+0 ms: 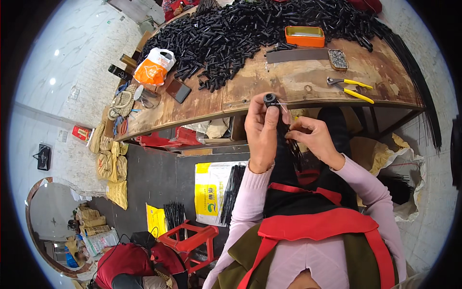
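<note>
My left hand [261,137] is closed around a short black tubular part [270,99], its round hollow end facing up by the table's front edge. A thin, shiny pin-like piece [281,104] sticks out sideways from that part. Just to the right and lower, my right hand [315,138] is pinched closed, with fingertips beside thin black strands [295,153] that hang over my lap. What lies between those fingertips is too small to make out. A small metal tin of tiny grey pieces [338,60] and yellow-handled pliers [351,89] rest on the table ahead.
Black tubular parts [231,36] are heaped across the wooden table [207,106]. An orange tin [304,36], flat grey bar [296,56], phone [178,90], glass mug [147,96] and orange-white bag [155,67] lie there too. Long black rods [423,91] droop off the right end. A red stool [190,241] stands lower left.
</note>
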Tool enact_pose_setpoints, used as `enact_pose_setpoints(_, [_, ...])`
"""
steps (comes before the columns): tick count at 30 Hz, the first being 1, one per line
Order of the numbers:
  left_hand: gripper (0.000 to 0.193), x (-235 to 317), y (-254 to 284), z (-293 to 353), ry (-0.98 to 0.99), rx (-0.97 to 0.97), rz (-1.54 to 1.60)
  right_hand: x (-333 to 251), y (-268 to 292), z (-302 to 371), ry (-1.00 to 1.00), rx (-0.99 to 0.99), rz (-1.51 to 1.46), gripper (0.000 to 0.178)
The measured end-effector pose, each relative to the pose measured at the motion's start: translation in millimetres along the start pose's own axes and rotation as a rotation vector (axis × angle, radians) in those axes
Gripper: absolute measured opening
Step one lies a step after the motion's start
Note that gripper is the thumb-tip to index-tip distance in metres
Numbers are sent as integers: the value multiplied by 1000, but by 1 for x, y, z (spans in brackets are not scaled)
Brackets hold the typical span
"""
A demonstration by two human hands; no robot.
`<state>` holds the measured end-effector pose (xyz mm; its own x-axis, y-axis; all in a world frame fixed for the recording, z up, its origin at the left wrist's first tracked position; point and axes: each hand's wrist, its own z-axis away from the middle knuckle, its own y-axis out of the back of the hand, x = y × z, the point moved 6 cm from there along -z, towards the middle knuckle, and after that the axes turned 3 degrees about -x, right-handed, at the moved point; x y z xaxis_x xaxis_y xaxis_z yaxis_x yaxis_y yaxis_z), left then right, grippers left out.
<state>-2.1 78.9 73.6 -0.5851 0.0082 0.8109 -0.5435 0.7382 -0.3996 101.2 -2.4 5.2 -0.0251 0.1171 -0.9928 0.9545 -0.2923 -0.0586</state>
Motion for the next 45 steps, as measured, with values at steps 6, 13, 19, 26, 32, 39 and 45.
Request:
enact_pose_setpoints(6, [29,-10,1,-1,-101,71,-262,-29,15,3,505,-77,892,8])
enact_pose_setpoints(13, [26,-31,6,-22,-26,104,-313,-52,136,-3,413,175,1345,34])
enact_pose_setpoints(19, [14,-52,3,-36,231,-147,-124,-33,205,-26,192,66,1419,58])
enact_pose_setpoints(26, [21,-55,-9,-26,295,-126,-66,-21,220,-30,171,29,1167,38])
enact_pose_setpoints(32, [28,-36,-17,-12,217,-117,-421,-48,155,14,-324,-9,94,26])
enact_pose_setpoints(39, [52,-17,-37,10,179,-260,-304,-114,69,45,345,-67,1056,37])
enact_pose_setpoints(45, [52,4,-27,26,157,-193,-281,-54,42,52,-285,-420,168,41])
